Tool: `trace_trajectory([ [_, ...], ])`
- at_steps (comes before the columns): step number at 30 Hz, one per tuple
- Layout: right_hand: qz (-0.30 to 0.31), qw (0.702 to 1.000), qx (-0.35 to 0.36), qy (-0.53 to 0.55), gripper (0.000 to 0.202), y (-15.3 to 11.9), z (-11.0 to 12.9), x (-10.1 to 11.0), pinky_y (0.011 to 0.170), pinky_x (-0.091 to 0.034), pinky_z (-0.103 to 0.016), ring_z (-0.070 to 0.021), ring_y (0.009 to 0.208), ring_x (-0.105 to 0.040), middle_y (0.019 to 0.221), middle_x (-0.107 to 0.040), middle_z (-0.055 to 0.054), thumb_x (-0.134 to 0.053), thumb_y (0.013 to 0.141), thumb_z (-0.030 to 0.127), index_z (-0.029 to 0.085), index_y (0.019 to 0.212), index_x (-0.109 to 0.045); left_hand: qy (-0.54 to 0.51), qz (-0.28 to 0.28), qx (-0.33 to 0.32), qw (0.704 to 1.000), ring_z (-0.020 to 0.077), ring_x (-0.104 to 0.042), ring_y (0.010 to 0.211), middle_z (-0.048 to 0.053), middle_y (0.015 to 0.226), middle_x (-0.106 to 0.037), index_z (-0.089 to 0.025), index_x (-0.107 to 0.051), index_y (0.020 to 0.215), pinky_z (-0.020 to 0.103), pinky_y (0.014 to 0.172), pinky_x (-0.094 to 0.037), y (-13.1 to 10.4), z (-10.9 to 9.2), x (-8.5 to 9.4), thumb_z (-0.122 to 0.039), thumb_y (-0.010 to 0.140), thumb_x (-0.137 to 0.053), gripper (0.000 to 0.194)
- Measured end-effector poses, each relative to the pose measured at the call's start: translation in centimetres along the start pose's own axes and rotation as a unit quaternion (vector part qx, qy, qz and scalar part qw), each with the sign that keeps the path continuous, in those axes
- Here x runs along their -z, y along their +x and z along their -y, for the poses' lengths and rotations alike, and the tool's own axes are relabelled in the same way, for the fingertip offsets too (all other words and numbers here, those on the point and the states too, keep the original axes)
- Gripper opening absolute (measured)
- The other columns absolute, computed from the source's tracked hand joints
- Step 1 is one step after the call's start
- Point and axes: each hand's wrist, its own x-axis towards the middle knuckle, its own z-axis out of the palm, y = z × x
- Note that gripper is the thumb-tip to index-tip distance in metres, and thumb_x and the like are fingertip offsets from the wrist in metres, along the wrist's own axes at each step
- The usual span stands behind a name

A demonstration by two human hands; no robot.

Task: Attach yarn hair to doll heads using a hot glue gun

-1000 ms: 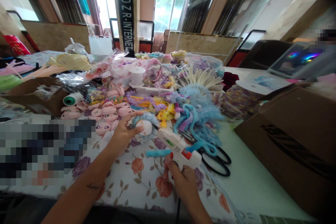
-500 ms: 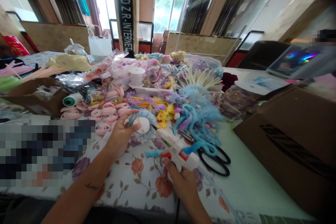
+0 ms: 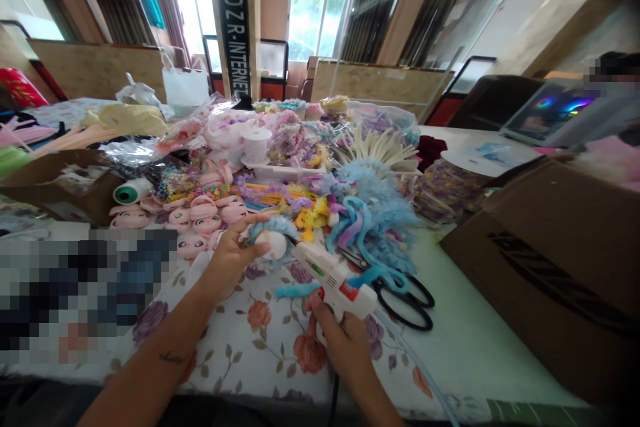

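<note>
My left hand [image 3: 235, 253] grips a round white piece [image 3: 273, 245] with light blue ruffled trim [image 3: 280, 225] around it. A white glue gun [image 3: 333, 275] is in my right hand [image 3: 340, 337], its dark nozzle pointing up and left at the trim's right side. Whether the nozzle touches the piece I cannot tell. A fuzzy turquoise strip [image 3: 295, 290] lies on the floral cloth beside the gun. Black-handled scissors [image 3: 420, 303] rest to the gun's right, partly under a turquoise fuzzy loop [image 3: 393, 278].
Pink doll heads [image 3: 205, 221] and a thread spool [image 3: 133, 191] lie left of centre. Behind are yellow pieces [image 3: 307, 217], blue ruffles [image 3: 385, 203] and heaped trims. Cardboard boxes stand at the right [image 3: 545, 267] and left [image 3: 55, 180]. The gun's cable hangs over the front edge.
The round piece has tilted slightly in my left hand, and the gun's nozzle is now nearer its upper right side. The whole view has shifted slightly.
</note>
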Motion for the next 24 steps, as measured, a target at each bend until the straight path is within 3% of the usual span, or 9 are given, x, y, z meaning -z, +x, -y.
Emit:
trace_trajectory([
  [9, -0.022, 0.999, 0.004, -0.029, 0.038, 0.09, -0.54, 0.04, 0.058, -0.049, -0.027, -0.0185, 0.051, -0.059, 0.045, -0.059, -0.001, -0.054, 0.076, 0.052, 0.022, 0.052, -0.055, -0.018, -0.012, 0.005, 1.0, 0.0122, -0.062, 0.078, 0.001, 0.093, -0.066, -0.021, -0.063, 0.106, 0.022, 0.07, -0.053, 0.06, -0.31, -0.25, -0.019, 0.063, -0.081, 0.047],
  [24, -0.012, 1.0, -0.016, -0.016, 0.034, -0.05, 0.24, 0.17, 0.051, -0.044, -0.026, -0.0164, 0.046, -0.054, 0.042, -0.054, 0.001, -0.056, 0.074, 0.047, 0.022, 0.051, -0.053, -0.049, -0.024, 0.013, 0.998, 0.0119, -0.063, 0.072, 0.0, 0.083, -0.067, -0.02, -0.062, 0.106, 0.022, 0.066, -0.055, -0.06, -0.8, -0.55, -0.017, 0.061, -0.081, 0.049],
])
